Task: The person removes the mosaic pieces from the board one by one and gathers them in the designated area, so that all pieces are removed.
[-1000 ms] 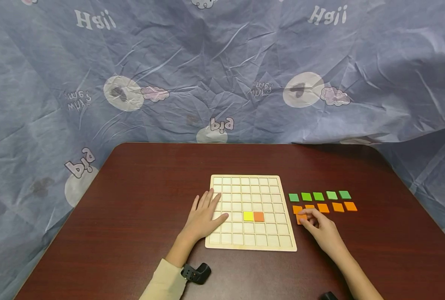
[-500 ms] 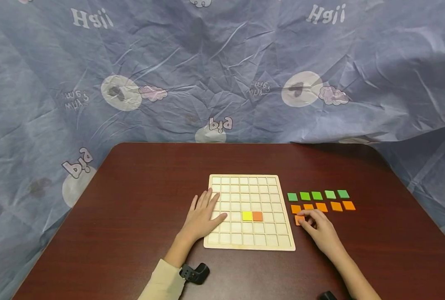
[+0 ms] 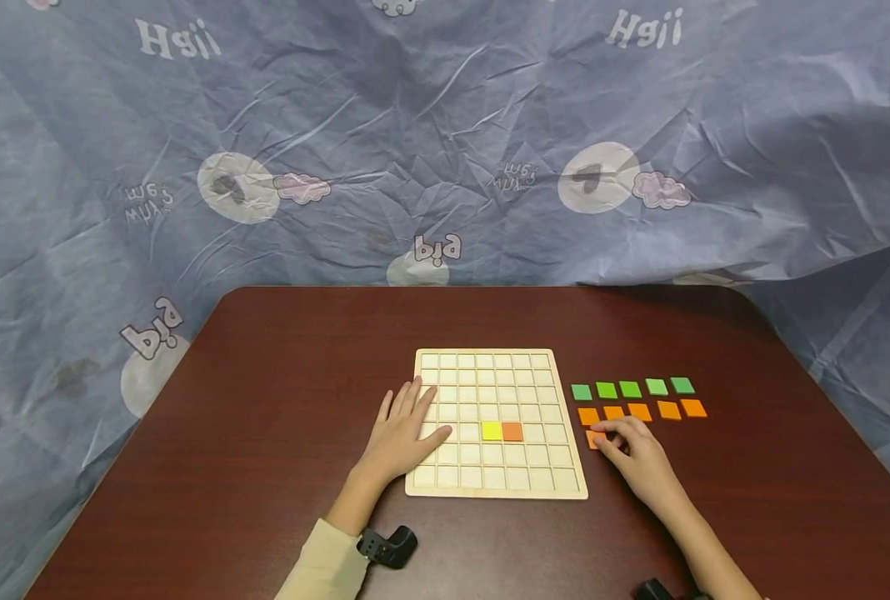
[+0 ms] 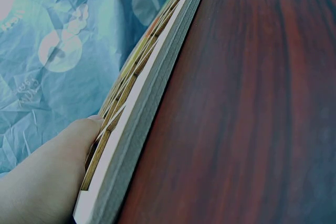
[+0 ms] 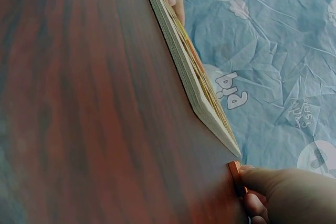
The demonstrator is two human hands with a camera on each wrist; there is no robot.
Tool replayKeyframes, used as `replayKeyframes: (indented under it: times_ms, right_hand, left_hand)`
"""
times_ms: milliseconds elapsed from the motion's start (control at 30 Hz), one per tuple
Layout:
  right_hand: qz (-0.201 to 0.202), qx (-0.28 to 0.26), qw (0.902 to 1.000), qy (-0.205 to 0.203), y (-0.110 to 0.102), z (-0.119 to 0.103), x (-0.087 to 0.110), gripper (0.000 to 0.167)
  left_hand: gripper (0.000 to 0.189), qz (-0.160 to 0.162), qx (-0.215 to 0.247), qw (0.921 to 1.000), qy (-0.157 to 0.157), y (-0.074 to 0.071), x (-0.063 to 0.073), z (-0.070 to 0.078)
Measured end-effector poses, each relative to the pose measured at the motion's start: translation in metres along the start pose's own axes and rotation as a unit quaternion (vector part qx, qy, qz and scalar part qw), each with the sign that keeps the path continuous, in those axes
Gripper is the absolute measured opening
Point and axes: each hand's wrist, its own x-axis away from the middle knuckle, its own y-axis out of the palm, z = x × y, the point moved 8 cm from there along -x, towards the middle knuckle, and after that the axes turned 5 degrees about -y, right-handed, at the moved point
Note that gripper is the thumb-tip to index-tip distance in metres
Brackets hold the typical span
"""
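A pale wooden grid board [image 3: 493, 492] lies on the table, with a yellow tile [image 3: 492, 431] and a darker orange tile [image 3: 512, 432] side by side in its cells. My left hand [image 3: 400, 440] rests on the board's left side, fingers spread and straight. Just right of the board, my right hand [image 3: 639, 457] pinches an orange square tile [image 3: 592, 439] between thumb and fingertips. The right wrist view shows that same orange tile [image 5: 237, 178] edge-on by the board's corner. Whether it touches the table, I cannot tell.
Beyond my right hand lie a row of green tiles [image 3: 630, 389] and a nearer row of orange tiles [image 3: 639, 412], one partly covered by my fingers. The dark red-brown table [image 3: 302, 392] ends at a printed blue-grey cloth [image 3: 385, 167] hanging behind.
The whole head view has drifted slightly left. Both hands keep nearly the same place relative to the board, and the right hand still pinches the orange tile.
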Motion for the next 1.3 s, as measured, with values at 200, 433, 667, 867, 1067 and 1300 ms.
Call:
replayKeyframes:
  times_ms: [200,433,667,867,1067,1300]
  right_hand:
    - [-0.006,-0.001,0.9999,0.008,0.0,0.001,0.0,0.016]
    - [-0.012,-0.008,0.9998,0.017,0.0,0.0,-0.001,0.015]
    - [-0.009,-0.004,0.9997,0.021,-0.001,-0.001,-0.001,0.016]
    - [0.002,0.006,0.9995,0.031,-0.007,-0.004,0.0,0.019]
    - [0.018,-0.008,0.9998,0.01,-0.012,-0.021,-0.004,0.015]
    - [0.012,-0.035,0.9991,-0.022,0.001,-0.047,-0.017,0.012]
  left_hand:
    - [0.071,-0.001,-0.001,1.0,0.0,0.0,-0.001,-0.001]
    - [0.071,-0.001,-0.005,1.0,0.0,0.0,0.0,-0.001]
    - [0.071,0.0,-0.001,1.0,-0.002,-0.001,0.0,-0.002]
    - [0.071,-0.01,-0.001,0.9999,-0.001,0.001,-0.002,-0.001]
    - [0.07,-0.01,0.002,0.9999,0.004,-0.001,-0.002,0.001]
    - [0.07,-0.009,0.009,0.9999,0.003,-0.002,0.0,0.001]
